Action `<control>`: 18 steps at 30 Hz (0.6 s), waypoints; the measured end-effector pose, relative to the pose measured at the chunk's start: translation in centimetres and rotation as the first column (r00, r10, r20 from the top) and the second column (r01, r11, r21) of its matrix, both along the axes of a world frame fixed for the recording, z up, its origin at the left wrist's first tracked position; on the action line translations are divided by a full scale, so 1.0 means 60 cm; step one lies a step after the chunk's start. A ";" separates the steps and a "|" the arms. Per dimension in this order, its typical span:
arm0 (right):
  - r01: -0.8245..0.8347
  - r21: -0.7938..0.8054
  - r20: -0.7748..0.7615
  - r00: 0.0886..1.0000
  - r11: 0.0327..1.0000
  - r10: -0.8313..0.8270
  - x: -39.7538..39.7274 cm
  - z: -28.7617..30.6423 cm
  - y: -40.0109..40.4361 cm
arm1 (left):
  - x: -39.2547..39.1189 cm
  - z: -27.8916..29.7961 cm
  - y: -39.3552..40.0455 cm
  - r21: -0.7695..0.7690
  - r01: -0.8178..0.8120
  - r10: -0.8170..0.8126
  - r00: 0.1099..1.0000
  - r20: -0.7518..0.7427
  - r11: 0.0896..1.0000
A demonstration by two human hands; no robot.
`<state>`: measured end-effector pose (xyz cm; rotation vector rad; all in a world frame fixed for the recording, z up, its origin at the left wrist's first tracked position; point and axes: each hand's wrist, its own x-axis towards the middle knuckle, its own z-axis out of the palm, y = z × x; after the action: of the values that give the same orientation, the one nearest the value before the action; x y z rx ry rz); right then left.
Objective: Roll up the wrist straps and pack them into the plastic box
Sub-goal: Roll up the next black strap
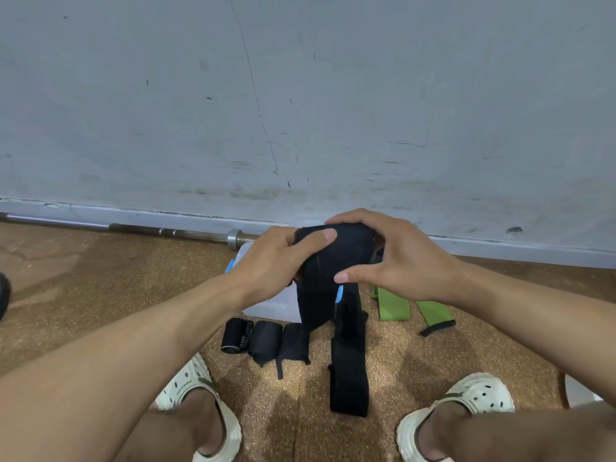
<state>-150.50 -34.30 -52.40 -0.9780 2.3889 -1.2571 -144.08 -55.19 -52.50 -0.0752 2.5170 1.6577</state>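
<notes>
Both hands hold a black wrist strap [336, 258] in the air, partly wound into a thick roll. My left hand [280, 258] grips its left side with the thumb on top. My right hand [396, 255] curls over the top and right side. The strap's loose tail [348, 371] hangs down to the floor. Behind the hands sits the clear plastic box [276, 306] with blue clips, mostly hidden. Three rolled black straps [266, 341] lie in a row in front of the box. Green straps [395, 303] lie flat to the right.
A steel barbell [173, 232] lies along the foot of the grey wall. My two feet in white clogs [196, 388] stand on the brown cork floor on either side of the hanging tail. A dark object [4, 295] shows at the left edge.
</notes>
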 end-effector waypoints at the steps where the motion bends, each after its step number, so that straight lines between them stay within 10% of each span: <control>1: 0.004 0.008 0.019 1.000 1.000 -0.004 -0.002 0.000 0.000 | 0.001 -0.001 0.001 0.014 0.005 -0.005 1.000 0.019 1.000; 10: 0.138 -0.086 0.515 0.854 0.987 -0.075 -0.019 0.004 -0.002 | 0.000 -0.023 -0.017 -0.408 0.029 -0.176 0.928 -0.328 0.913; 18: 0.031 -0.140 0.615 0.786 0.990 0.063 0.000 -0.003 -0.022 | 0.002 -0.014 -0.002 -0.393 -0.013 -0.150 0.912 -0.381 0.919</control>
<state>-150.49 -35.59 -52.59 -0.4936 1.7886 -1.4759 -143.99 -55.33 -53.32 0.3574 3.0840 1.2187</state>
